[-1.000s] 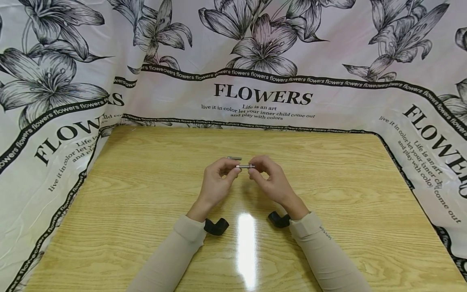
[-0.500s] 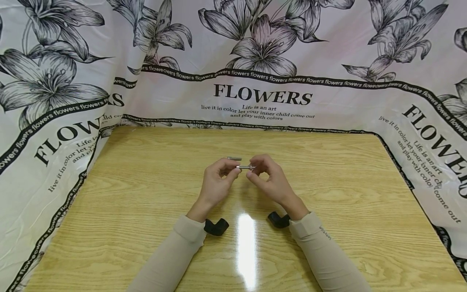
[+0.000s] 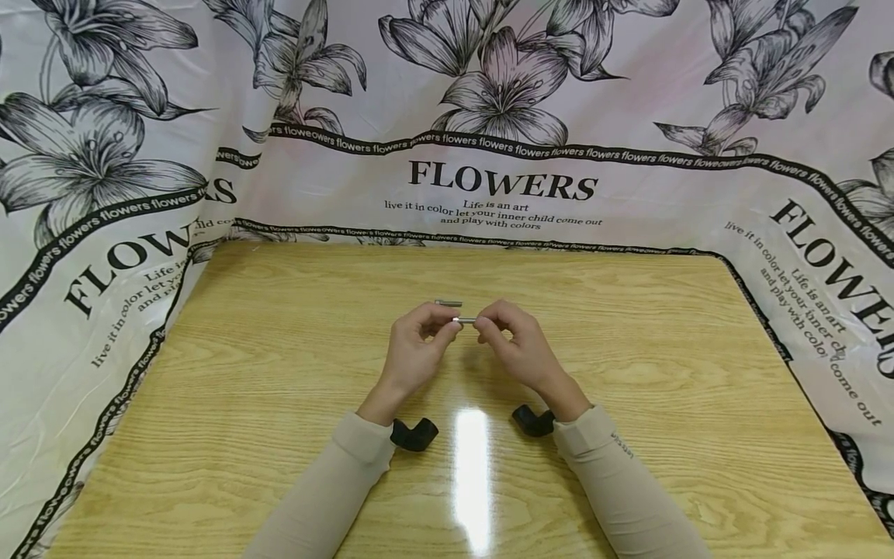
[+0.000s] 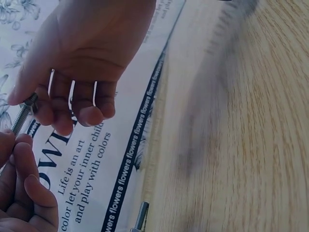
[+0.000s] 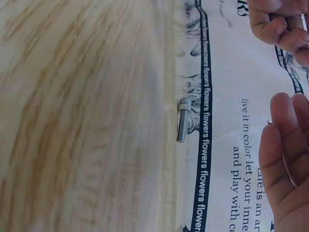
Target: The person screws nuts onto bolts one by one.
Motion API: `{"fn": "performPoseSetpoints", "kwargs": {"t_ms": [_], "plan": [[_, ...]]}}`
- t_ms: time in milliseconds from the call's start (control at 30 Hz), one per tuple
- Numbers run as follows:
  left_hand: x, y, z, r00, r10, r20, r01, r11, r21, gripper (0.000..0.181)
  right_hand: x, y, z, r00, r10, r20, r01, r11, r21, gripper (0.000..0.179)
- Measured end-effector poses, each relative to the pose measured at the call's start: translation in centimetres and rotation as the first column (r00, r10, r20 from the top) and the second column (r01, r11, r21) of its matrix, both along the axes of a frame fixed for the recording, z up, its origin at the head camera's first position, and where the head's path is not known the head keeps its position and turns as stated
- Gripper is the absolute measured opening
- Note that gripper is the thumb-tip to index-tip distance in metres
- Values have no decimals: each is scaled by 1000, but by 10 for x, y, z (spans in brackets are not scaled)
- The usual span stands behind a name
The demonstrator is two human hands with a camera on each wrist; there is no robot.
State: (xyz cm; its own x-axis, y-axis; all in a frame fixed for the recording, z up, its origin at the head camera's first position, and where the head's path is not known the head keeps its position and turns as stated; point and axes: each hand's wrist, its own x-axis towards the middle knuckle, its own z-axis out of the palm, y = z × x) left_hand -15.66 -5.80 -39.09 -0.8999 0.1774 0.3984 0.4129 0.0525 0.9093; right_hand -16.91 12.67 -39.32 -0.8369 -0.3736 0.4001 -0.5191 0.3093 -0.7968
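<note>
Pinches a slim metal bolt (image 3: 466, 321) between the two hands, raised over the middle of the worktop (image 3: 244, 388) and lying nearly level in the head view. Grips its head end with thumb and finger of the left hand (image 3: 415, 349), closed together at the tips, the other fingers loosely bent. Grips the opposite, threaded end with thumb and fingertips of the right hand (image 3: 520, 345), hiding the tip and leaving only a short stretch of shank in sight. Cannot make out anything beneath the right fingertips. Has a second bolt (image 3: 448, 303) on the worktop, just beyond the left fingertips, head to the left and shank to the right. Wears beige sleeves (image 3: 328, 481), with small lettering near the right cuff. Has a bent black piece (image 3: 415, 435) beside the left cuff, a similar one beside the right. Faces a white sheet (image 3: 628, 202) printed with black flowers and "FLOWERS".
</note>
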Motion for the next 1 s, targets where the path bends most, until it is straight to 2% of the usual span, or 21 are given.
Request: {"fn": "performPoseSetpoints", "kwargs": {"t_ms": [200,467,700,867,1000], "plan": [[0,0,0,1000,4,-3,-4,1000,4,12,0,1,0,1000,3,24,-3,1000,3,10],[-1,-1,-1,1000,8,-4,-8,1000,3,12,-1,1,-1,999,37,24,-36,997,-63,28],[-1,-1,-1,1000,11,-7,-11,1000,-5,13,-1,0,-2,998,54,-17,-55,995,-78,19],[-1,-1,-1,1000,6,-3,-6,1000,6,12,0,-1,-1,999,26,-36,-27,999,-37,7],[-1,-1,-2,1000,1,1,-1,1000,9,12,-1,-1,-1,999,14,-39,-14,1000,-14,11]]}}
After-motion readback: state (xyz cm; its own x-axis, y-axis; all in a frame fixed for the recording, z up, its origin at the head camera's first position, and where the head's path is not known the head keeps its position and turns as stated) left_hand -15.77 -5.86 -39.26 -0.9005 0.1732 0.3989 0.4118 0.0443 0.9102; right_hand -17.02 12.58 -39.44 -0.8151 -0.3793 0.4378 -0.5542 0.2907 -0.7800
